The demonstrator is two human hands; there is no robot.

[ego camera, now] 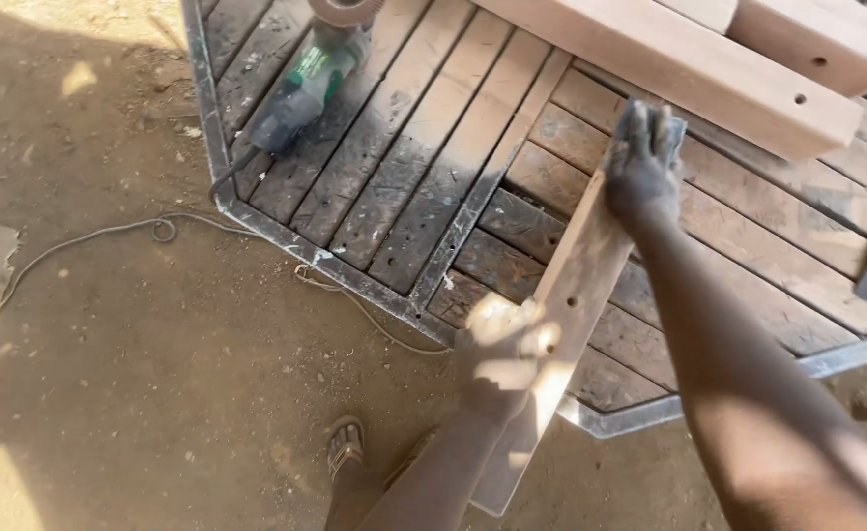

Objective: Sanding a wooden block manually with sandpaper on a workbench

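Sanding, by the look of it: left hand (500, 344) clamps the near end of a long wooden plank (576, 285), fingers wrapped round its edge, grip closed on the wood. Right hand (642, 162) presses flat on the far end of the same plank, with a small grey pad or folded sheet (671, 133) pinned under the palm; grip closed down on that pad. Whether it is sandpaper I cannot tell for certain.

Plank lies slantwise across the table (394, 167), a frame of steel tube filled with dusty wooden slats. Near end overhangs the table's edge toward the person; far end rests on the slats. Small drilled holes show in the plank's face near the left hand.

Two thicker pale beams (689, 59), also drilled, lie across the far side of the table, just beyond the right hand. Green and grey angle grinder (311, 84) sits on the slats well to the left, untouched, its cord (109, 236) trailing over the dirt floor. Sandalled foot (343, 444) below.

Judgement: rubbing down the plank's face is the step in hand, at the far end of a stroke. Next stroke calls for steady downward pressure from the right hand while the left keeps the overhanging end from tipping or sliding.
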